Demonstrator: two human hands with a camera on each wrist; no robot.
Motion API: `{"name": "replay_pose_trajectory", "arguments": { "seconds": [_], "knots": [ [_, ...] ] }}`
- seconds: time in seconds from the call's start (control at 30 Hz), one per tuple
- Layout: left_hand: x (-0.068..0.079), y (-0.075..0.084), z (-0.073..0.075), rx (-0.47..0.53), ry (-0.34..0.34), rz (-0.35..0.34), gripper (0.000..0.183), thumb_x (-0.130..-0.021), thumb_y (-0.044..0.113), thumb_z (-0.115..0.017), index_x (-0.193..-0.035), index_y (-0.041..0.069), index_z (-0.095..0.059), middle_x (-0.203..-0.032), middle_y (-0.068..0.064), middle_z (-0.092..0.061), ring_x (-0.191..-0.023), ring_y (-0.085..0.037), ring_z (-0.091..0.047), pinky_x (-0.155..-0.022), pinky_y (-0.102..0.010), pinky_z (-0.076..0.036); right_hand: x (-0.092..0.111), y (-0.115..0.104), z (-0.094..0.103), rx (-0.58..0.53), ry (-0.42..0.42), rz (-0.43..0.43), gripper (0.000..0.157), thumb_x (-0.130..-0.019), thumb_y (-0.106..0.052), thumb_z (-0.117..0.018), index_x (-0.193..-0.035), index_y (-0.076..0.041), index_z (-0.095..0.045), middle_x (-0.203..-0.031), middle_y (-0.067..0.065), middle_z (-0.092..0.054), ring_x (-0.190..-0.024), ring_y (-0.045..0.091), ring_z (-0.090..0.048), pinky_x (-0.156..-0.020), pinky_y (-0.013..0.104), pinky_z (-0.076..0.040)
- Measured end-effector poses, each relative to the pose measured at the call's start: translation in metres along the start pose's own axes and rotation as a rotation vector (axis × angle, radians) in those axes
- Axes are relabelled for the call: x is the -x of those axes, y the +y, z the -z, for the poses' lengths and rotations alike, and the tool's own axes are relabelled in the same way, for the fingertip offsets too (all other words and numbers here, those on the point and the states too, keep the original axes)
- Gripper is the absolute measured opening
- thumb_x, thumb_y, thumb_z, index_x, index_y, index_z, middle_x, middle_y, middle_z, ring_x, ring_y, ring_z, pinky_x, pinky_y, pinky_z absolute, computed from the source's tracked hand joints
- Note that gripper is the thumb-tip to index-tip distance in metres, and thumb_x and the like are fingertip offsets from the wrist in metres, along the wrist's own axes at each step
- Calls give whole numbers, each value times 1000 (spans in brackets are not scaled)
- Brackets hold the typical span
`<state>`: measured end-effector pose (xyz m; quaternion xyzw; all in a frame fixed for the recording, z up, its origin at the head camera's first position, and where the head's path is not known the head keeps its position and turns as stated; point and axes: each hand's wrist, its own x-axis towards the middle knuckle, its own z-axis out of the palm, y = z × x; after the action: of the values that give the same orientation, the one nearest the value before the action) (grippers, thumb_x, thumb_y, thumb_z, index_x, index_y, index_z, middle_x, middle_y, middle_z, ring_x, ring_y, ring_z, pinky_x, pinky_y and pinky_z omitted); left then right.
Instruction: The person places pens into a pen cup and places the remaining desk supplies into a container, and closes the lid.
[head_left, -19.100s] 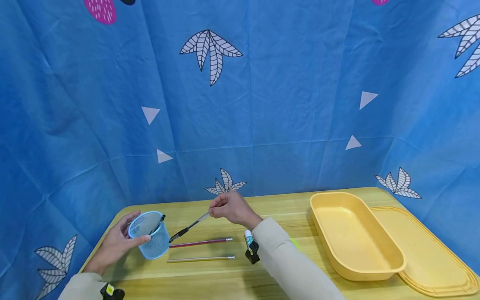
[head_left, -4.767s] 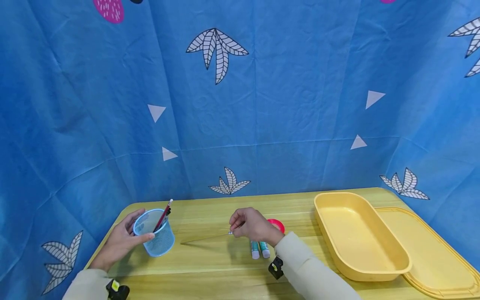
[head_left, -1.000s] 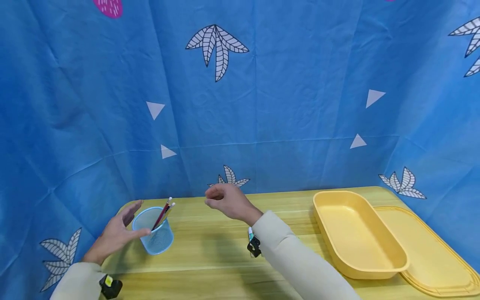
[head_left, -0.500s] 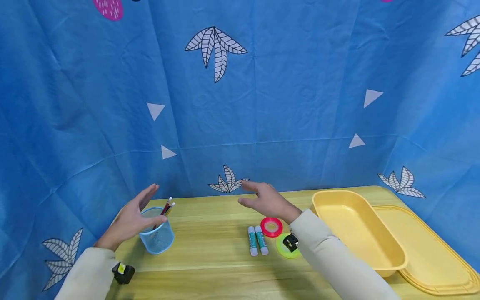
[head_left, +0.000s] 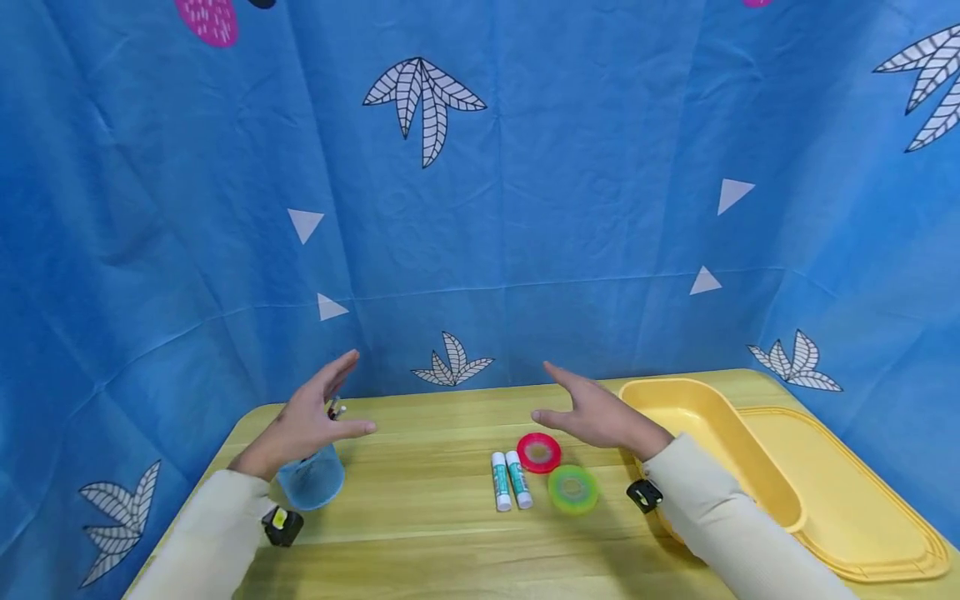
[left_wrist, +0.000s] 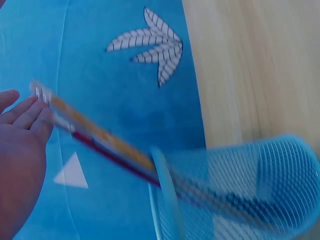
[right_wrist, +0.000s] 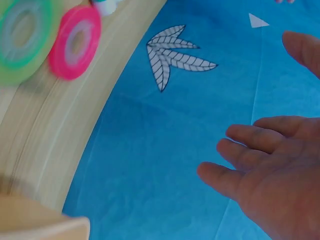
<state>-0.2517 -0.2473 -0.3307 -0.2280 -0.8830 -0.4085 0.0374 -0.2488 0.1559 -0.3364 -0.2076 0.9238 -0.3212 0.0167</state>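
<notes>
My left hand (head_left: 307, 421) is raised over the blue mesh pen cup (head_left: 313, 480), fingers spread and holding nothing; from the head it hides much of the cup. The left wrist view shows a red pencil (left_wrist: 115, 159) and a yellowish pencil (left_wrist: 107, 136) leaning out of the cup, with dark pens blurred inside the mesh. My right hand (head_left: 600, 412) is in the air, fingers extended and nothing in them, close to the yellow bin (head_left: 675, 392). Below and left of it lie a red tape roll (head_left: 539, 452), a green tape roll (head_left: 573, 489) and two glue sticks (head_left: 501, 482).
The yellow bin stands on the table's right side, partly behind my right forearm. Its flat yellow lid (head_left: 840, 483) lies beyond it at the right edge. A blue patterned cloth (head_left: 570, 208) hangs behind the wooden table (head_left: 420, 517).
Both pencils have gone from the table into the cup. My left hand has let go of the cup and risen to the right. My right hand has opened and moved right.
</notes>
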Motion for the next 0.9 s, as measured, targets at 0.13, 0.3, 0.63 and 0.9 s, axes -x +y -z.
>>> {"name": "replay_pose_trajectory", "arguments": {
  "seconds": [0.13, 0.3, 0.63, 0.9],
  "knots": [
    [-8, 8, -13, 11, -25, -35, 102, -83, 31, -83, -160, 10, -19, -164, -14, -20, -147, -41, -20, -112, -63, -26, 11, 5, 5, 23, -24, -9, 85, -96, -41, -65, -156, 3, -23, -159, 24, -26, -144, 44, -27, -113, 60, -27],
    [-18, 20, -23, -67, -41, -28, 110, -77, 43, -86, -160, 14, -21, -164, -12, -21, -147, -39, -22, -112, -64, -27, 25, 13, 12, 18, -38, -25, 89, -96, -43, -65, -157, 3, -20, -160, 26, -24, -144, 46, -25, -113, 62, -26],
    [-31, 33, -34, -56, -73, -113, 105, -79, 36, -86, -159, 10, -24, -162, -11, -26, -147, -36, -25, -113, -61, -27, 49, 35, 22, 14, -39, -44, 95, -94, -51, -65, -156, 5, -21, -159, 28, -24, -143, 48, -25, -112, 64, -26],
    [-38, 43, -55, 18, -129, -96, 108, -77, 36, -88, -159, 12, -23, -163, -8, -25, -147, -34, -26, -115, -57, -26, 66, 50, 34, 35, -35, -73, 97, -93, -54, -63, -156, 6, -20, -157, 31, -25, -140, 50, -28, -108, 66, -31]
  ]
}}
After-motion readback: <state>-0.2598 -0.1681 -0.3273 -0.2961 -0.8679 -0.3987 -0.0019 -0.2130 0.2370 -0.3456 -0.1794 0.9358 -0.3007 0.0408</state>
